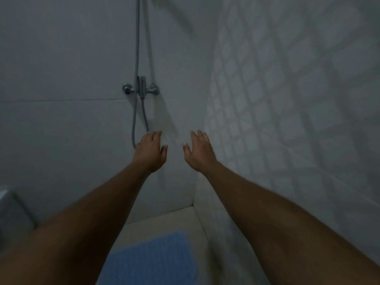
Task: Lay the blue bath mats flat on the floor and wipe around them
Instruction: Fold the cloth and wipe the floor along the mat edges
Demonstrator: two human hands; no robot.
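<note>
- While both arms stretch forward toward the shower corner, the left hand (150, 152) and the right hand (198, 151) hang in the air side by side, not touching; each grip is slack, fingers extended and loosely spread, holding nothing.
- One blue bath mat (152, 260) lies on the pale floor (164, 221) low in the view, between the forearms. What shows of it looks flat, but its near part is cut off. No second mat or cloth is in sight.
- A shower mixer (141, 88) sits on the wall above the left hand, and its hose (134, 128) loops down just beside that hand.
- The hands seem to be between laying and wiping. To do it well, I would bring them down onto the mat and smooth from the middle outward so no corner curls. Then wipe the bare strip of floor between mat and walls without dragging the mat's edge.
- With the light this dim, checking the edges by touch is safer than by eye.
</note>
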